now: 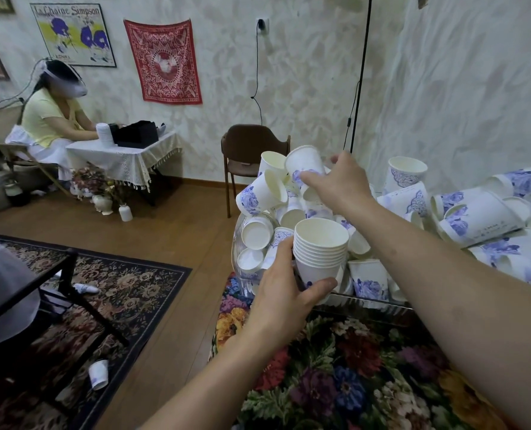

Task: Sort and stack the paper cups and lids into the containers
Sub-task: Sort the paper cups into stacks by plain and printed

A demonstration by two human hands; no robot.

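Observation:
My left hand (284,293) grips a nested stack of several white paper cups (320,252) with blue flower prints, mouths up, just in front of the heap. My right hand (338,181) reaches over the heap and pinches a single tilted cup (304,164) at its top. The heap of loose cups (289,209) fills a clear container (237,262) on the flowered tablecloth. More and larger cups (481,212) lie piled to the right. I see no lids for certain.
The flowered tablecloth (366,383) covers the table in front of me. A brown chair (251,156) stands behind the heap. One cup (98,373) lies on the patterned rug at the left. A person sits at a small table (124,150) far left.

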